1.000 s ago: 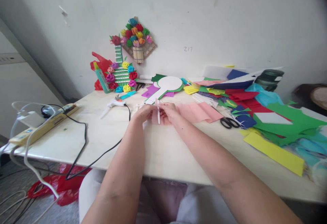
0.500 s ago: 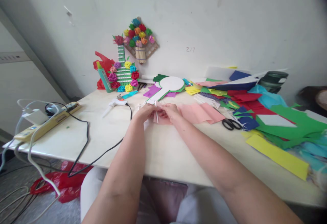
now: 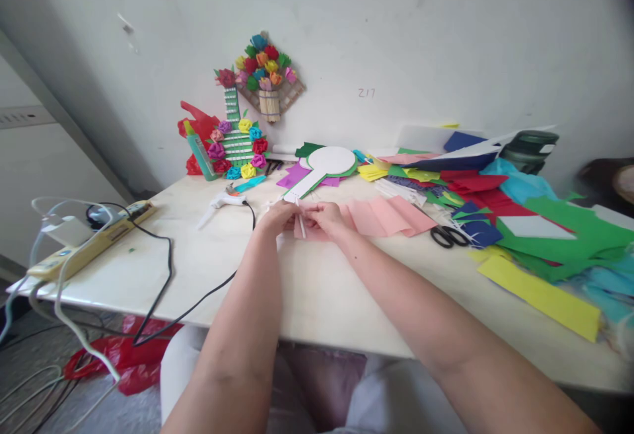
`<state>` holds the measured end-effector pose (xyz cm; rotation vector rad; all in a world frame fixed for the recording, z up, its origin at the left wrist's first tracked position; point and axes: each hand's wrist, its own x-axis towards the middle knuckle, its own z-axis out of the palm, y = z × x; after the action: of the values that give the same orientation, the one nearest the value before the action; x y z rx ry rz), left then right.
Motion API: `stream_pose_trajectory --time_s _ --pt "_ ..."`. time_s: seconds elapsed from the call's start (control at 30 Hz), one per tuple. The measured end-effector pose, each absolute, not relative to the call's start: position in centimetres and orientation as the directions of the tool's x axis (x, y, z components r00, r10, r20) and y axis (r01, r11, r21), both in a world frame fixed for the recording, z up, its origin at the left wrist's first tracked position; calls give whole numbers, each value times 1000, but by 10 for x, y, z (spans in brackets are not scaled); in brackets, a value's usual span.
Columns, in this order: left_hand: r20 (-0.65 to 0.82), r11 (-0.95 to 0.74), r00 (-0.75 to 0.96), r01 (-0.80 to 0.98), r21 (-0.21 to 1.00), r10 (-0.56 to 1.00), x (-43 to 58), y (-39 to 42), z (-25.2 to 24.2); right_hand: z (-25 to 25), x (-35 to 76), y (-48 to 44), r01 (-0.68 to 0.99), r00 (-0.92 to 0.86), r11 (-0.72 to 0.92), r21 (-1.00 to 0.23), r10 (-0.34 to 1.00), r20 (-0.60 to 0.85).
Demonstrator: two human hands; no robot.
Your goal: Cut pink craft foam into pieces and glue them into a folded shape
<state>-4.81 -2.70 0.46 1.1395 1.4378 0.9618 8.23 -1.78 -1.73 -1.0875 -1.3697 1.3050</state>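
Note:
My left hand point(image 3: 279, 216) and my right hand point(image 3: 327, 217) meet at the middle of the pale table point(image 3: 317, 289). Both are closed, pinching a thin white stick point(image 3: 300, 222) and a small piece of pink paper point(image 3: 311, 230) between them. The stick stands nearly upright between my fingertips. More folded pink paper sheets point(image 3: 386, 215) lie just to the right of my right hand. A white paddle shape on green backing point(image 3: 324, 166) lies just beyond my hands.
A glue gun point(image 3: 222, 201) with black cord point(image 3: 168, 269) lies left of my hands, a power strip point(image 3: 84, 242) further left. Black scissors point(image 3: 448, 237) and heaps of coloured paper point(image 3: 539, 236) fill the right. Paper-flower crafts point(image 3: 240, 146) stand against the wall. A person's head point(image 3: 611, 186) shows far right.
The white stick has tilted and sunk a little lower between my fingers. My hands stay together at the same spot; the view has shifted only slightly.

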Motion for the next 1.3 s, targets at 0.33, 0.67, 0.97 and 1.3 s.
stream_pose_trajectory --time_s 0.33,0.67,0.97,1.3 --pt "-237 247 -78 175 953 968 -46 -28 6 -31 82 -11 234 -242 254 -939 950 197" --pt "-210 216 -53 172 961 976 -47 -28 6 -26 84 -17 413 -301 377 -829 916 266" --pt "-242 248 -53 186 951 969 -47 -32 11 -20 85 -23 494 -322 407 -768 906 274" --pt "-265 274 -72 259 926 962 -49 -32 14 -20 85 -24 574 -330 418 -704 905 268"
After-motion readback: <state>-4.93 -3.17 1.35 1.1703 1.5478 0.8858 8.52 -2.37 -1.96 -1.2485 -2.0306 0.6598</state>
